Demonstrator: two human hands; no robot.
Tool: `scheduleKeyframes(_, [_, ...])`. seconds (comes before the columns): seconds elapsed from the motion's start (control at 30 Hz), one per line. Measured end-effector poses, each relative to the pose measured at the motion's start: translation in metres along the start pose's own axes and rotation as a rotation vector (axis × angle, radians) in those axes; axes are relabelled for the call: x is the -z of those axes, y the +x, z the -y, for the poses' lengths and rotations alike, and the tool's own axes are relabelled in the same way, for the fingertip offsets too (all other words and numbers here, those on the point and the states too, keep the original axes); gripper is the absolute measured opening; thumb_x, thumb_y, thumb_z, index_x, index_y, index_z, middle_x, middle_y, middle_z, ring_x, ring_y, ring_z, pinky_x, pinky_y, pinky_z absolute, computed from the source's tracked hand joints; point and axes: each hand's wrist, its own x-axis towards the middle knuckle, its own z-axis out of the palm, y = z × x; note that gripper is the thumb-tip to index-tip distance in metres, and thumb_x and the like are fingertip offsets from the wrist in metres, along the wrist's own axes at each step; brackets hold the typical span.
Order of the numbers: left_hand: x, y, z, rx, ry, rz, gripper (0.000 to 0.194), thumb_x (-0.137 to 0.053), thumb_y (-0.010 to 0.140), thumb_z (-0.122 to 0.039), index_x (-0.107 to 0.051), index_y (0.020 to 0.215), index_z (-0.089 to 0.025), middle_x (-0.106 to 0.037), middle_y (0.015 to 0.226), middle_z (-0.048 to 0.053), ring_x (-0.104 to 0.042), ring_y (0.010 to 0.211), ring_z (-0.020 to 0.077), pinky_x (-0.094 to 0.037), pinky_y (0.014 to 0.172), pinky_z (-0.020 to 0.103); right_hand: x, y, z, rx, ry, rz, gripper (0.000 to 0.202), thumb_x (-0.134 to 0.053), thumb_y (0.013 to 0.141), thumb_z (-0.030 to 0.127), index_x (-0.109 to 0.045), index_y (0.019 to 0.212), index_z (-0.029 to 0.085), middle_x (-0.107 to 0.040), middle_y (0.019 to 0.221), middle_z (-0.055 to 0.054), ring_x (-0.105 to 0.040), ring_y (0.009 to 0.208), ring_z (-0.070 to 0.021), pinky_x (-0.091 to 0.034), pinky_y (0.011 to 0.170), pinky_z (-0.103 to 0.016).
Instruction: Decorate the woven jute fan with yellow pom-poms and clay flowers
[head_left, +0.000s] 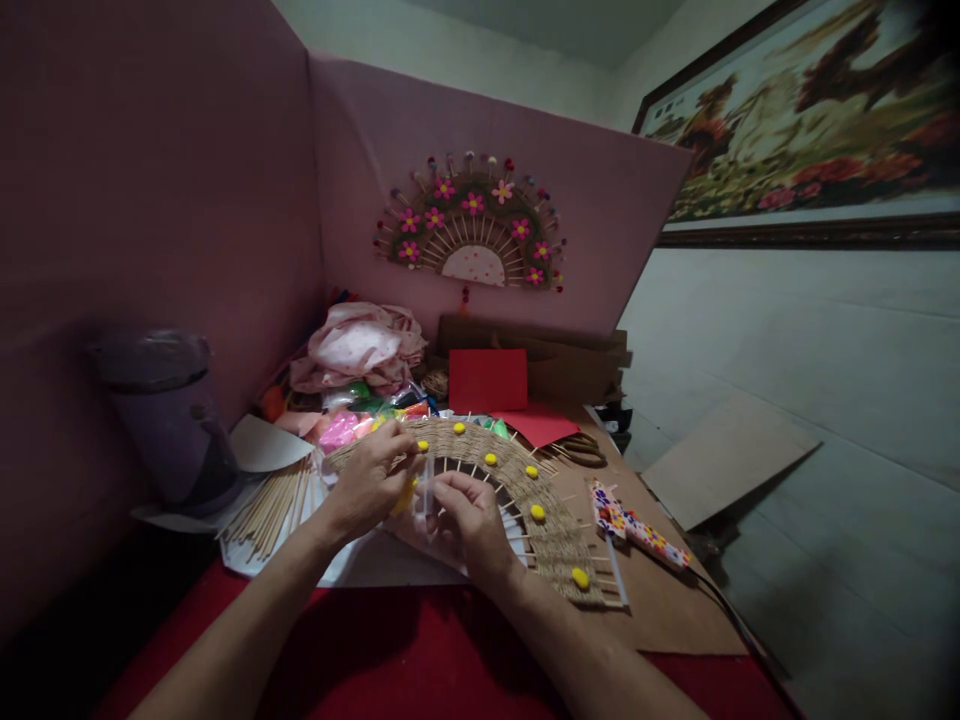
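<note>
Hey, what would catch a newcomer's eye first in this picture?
Probably the flowered fan on the pink panel behind. Nearer, the left hand and right hand are at a woven arch dotted with yellow pieces. Right of it, a flowery glue gun lies on cardboard.

Bare forearms (262, 610) angled inward, left hand (373, 470) and right hand (481, 525) close together, fingers (463, 487) bent.

Single view, worn on the head. Looks forward and down across the table (360, 650), from its near side. Left hand (375, 468) and right hand (476, 520) lie fairly close, near mid-frame. Field is wide, reaching the upright pink board (607, 210) behind and framed picture (810, 130) at upper right.
</note>
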Motion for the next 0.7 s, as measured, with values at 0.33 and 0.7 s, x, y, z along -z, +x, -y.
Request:
scheduleKeyframes(0.33, [-0.0003, -0.0004, -0.0012, -0.009, 0.032, -0.003, 0.023, -0.049, 0.085, -0.022, -0.049, 0.062, -0.017, -0.044, 0.075, 0.0, -0.044, 0.068, 0.0131, -0.035, 0.063, 0.026, 0.0007, 0.0021, -0.0015, 0.006, -0.037, 0.011, 0.024, -0.062, 0.075, 0.037, -0.065, 0.066, 0.015, -0.053, 0.048, 0.003, -0.04, 0.041, -0.0063, -0.028, 0.04, -0.018])
scheduleKeyframes(0.7, [-0.0008, -0.0013, -0.0009, -0.002, 0.022, -0.011, 0.025, -0.048, 0.086, -0.022, -0.047, 0.062, -0.017, -0.044, 0.074, 0.0, -0.044, 0.068, 0.0128, -0.034, 0.063, 0.026, 0.0018, 0.0058, -0.0057, 0.106, -0.029, 0.028, 0.026, -0.058, 0.077, 0.032, -0.061, 0.058, 0.015, -0.054, 0.048, 0.001, -0.048, 0.048, -0.0088, -0.038, 0.052, -0.021])
